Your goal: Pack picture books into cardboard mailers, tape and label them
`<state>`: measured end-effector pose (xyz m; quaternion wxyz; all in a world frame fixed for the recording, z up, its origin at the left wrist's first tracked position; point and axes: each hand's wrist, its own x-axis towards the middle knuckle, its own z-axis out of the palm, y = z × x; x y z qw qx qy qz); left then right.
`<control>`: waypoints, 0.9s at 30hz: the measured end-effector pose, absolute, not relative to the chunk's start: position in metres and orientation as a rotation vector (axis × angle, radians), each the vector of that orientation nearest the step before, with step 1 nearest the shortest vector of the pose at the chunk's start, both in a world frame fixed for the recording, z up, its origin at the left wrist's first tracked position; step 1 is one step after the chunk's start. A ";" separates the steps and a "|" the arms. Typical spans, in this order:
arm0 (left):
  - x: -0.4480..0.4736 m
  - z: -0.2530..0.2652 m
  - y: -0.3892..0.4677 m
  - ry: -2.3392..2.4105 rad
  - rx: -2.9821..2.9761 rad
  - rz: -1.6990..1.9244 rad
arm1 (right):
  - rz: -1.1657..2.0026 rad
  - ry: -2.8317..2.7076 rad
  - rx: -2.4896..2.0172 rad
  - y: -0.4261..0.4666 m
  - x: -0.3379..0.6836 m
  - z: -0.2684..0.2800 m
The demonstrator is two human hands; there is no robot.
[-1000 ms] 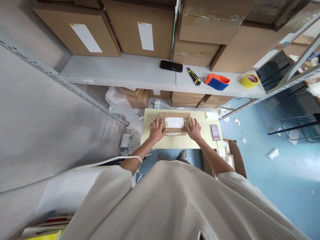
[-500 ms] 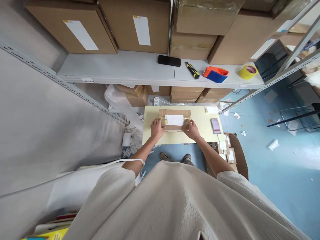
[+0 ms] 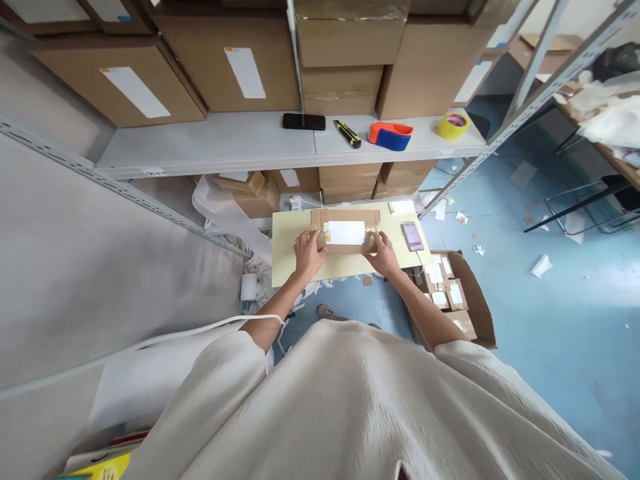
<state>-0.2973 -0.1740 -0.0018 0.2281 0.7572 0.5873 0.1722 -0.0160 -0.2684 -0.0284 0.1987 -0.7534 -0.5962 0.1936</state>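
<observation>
Cardboard parcel (image 3: pixel 345 233) with white label lay flat at tabletop (image 3: pixel 285 260) centre, near the far edge. Left hand (image 3: pixel 306 253) gripped its left end, right hand (image 3: pixel 383 252) its right end; phone (image 3: pixel 413 236) near the right edge

The parcel (image 3: pixel 345 230) is brown cardboard with a white label (image 3: pixel 346 233) edged in yellow at nine o'clock. It lies on a pale yellow table (image 3: pixel 290 263). At twelve o'clock, a grey shelf (image 3: pixel 225 143) bears a black phone (image 3: pixel 303 121), a yellow-and-black knife (image 3: pixel 347 133), an orange-and-blue tape dispenser (image 3: pixel 391 135) and a yellow tape roll (image 3: pixel 453 125). The floor (image 3: pixel 525 313) is blue.
</observation>
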 end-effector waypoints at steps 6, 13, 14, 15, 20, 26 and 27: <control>-0.234 0.025 -0.222 1.488 2.208 0.543 | 0.418 -1.514 -2.097 -0.341 0.031 -0.012; -0.133 0.051 -0.288 1.258 2.394 0.498 | 0.277 -1.238 -2.073 -0.450 0.107 -0.012; -0.118 0.053 -0.297 1.212 2.414 0.490 | 0.255 -1.198 -2.082 -0.466 0.118 -0.012; -0.102 0.054 -0.305 1.162 2.431 0.483 | 0.234 -1.159 -2.096 -0.483 0.128 -0.013; -0.029 0.051 -0.342 0.892 2.473 0.404 | 0.136 -0.963 -2.213 -0.556 0.170 -0.014; 0.057 0.034 -0.362 0.620 2.435 0.241 | 0.046 -0.760 -2.346 -0.616 0.210 -0.023; 0.071 0.031 -0.363 0.580 2.427 0.220 | 0.036 -0.724 -2.363 -0.622 0.216 -0.025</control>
